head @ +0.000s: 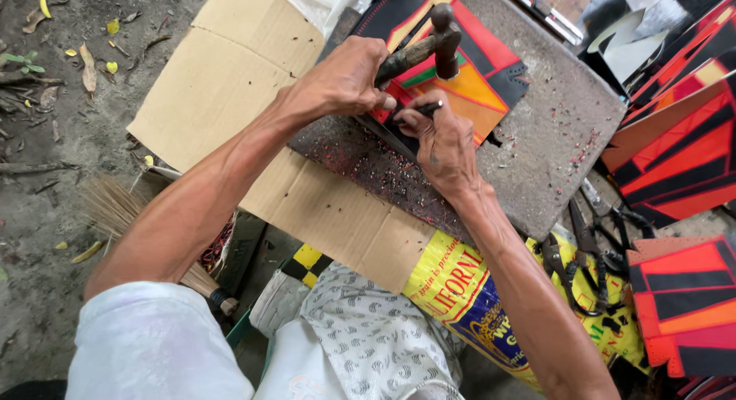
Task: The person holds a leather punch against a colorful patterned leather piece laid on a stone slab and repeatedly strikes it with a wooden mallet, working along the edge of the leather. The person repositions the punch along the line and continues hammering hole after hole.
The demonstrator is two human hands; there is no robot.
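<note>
The left hand (341,82) is gripping the worn wooden handle of a hammer (429,44), its dark metal head hanging over the workpiece. The right hand (441,143) is pinching a thin dark punch (422,109) upright on the near edge of a patchwork panel (468,70). The panel, stitched from flat red, orange and black strips, is lying on the rough grey stone worktop (552,132), which is speckled with small punched chips.

Risk: a glancing blow is likely to strike the right fingers, because they are sitting close to the punch tip. The panel could also shift, since nothing is clamping it. Cardboard (230,78) is lying to the left; pliers (583,254) are resting to the near right.
</note>
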